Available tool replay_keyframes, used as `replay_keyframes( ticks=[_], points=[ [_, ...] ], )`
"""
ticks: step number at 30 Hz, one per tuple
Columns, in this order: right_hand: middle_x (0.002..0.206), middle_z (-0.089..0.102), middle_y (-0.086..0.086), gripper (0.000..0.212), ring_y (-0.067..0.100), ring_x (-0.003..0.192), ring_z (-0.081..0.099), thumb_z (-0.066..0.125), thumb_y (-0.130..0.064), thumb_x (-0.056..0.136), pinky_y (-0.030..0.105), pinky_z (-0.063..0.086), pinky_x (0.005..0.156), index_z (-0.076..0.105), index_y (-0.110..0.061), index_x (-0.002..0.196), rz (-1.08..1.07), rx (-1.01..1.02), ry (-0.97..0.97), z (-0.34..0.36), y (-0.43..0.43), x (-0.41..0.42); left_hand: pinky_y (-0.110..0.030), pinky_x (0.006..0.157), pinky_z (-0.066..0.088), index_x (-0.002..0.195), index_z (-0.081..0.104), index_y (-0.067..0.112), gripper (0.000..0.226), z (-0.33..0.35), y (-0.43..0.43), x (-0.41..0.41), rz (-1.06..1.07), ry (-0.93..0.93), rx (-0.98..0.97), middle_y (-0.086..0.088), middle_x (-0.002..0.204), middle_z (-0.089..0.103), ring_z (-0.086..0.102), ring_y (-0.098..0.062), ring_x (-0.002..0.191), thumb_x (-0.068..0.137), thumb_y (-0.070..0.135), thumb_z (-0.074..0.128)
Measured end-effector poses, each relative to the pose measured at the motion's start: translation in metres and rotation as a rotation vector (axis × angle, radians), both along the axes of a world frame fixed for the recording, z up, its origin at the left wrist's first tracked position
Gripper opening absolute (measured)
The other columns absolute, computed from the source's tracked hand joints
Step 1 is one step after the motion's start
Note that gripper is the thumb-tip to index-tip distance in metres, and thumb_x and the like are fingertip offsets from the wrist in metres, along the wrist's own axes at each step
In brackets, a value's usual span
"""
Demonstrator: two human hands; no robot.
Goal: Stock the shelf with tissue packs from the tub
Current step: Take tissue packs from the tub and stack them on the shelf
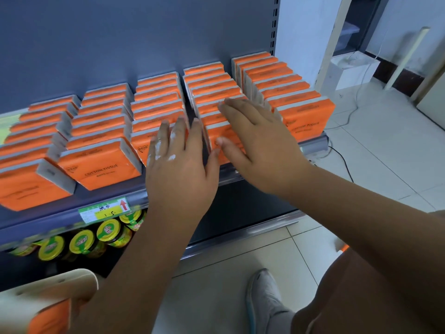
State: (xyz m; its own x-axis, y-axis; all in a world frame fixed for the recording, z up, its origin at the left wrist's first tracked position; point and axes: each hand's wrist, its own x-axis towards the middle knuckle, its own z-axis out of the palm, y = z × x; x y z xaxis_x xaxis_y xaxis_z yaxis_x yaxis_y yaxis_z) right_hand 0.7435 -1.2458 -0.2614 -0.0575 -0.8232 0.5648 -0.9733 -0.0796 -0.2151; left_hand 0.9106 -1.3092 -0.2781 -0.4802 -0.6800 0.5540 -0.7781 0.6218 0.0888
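1. Both your hands are flat with fingers straight and hold nothing. Your left hand (179, 162) and right hand (255, 141) lie on neighbouring rows of tissue packs (101, 165).
2. The shelf (313, 143) looks nearly full, and a few more packs wait in the tub (48, 289) by your left arm.
3. Shove unevenly and I'd guess the front packs tip over the lip onto the jars (109, 231) below.
4. Mind the cable (343, 162) on the floor to your right.

Packs (103, 168): orange plastic film, slight sheen.
Shelf (144, 39): grey-blue painted metal, matt.
Rail (313, 143): clear glossy plastic.
Jars (108, 233): glossy yellow-green lids.
Floor (361, 165): pale tiles, smooth, faintly glossy.
Tub (48, 285): cream plastic, smooth.
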Motion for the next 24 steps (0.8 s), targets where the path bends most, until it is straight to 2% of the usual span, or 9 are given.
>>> replay_keyframes(
  ticks=[5,12,19,24],
  points=[
    [0.158,0.044,0.009,0.062,0.026,0.148,0.035,0.039,-0.046,0.105,0.043,0.027,0.122,0.041,-0.009,0.154,0.105,0.057,-0.023,-0.002,-0.006,0.039,-0.058,0.115,0.035,0.15,0.048,0.012,0.064,-0.001,0.004,0.039,0.118,0.003,0.009,-0.012,0.158,0.044,0.032,-0.038,0.15,0.102,0.052,0.034],
    [0.163,0.037,0.005,0.064,0.023,0.153,0.026,0.033,-0.05,0.104,0.046,0.021,0.125,0.034,-0.015,0.158,0.283,0.159,-0.067,-0.02,-0.028,0.122,-0.06,0.115,0.033,0.152,0.045,0.01,0.07,-0.01,0.008,0.127,0.388,-0.019,0.085,-0.015,0.16,0.042,0.029,-0.045,0.15,0.098,0.053,0.043],
    [0.161,0.039,0.006,0.067,0.024,0.153,0.027,0.033,-0.051,0.103,0.044,0.02,0.126,0.037,-0.011,0.157,0.51,0.173,0.039,-0.035,-0.056,0.219,-0.06,0.119,0.027,0.155,0.043,0.013,0.074,-0.03,0.039,0.216,0.705,0.021,0.237,-0.012,0.162,0.039,0.027,-0.042,0.152,0.097,0.058,0.034],
    [0.16,0.041,0.006,0.065,0.025,0.153,0.028,0.039,-0.05,0.102,0.044,0.02,0.126,0.04,-0.012,0.155,0.655,0.194,0.149,-0.049,-0.069,0.291,-0.057,0.121,0.027,0.157,0.038,0.018,0.073,-0.046,0.066,0.27,0.832,-0.033,0.385,-0.007,0.165,0.034,0.023,-0.04,0.154,0.096,0.057,0.031]
  ],
)
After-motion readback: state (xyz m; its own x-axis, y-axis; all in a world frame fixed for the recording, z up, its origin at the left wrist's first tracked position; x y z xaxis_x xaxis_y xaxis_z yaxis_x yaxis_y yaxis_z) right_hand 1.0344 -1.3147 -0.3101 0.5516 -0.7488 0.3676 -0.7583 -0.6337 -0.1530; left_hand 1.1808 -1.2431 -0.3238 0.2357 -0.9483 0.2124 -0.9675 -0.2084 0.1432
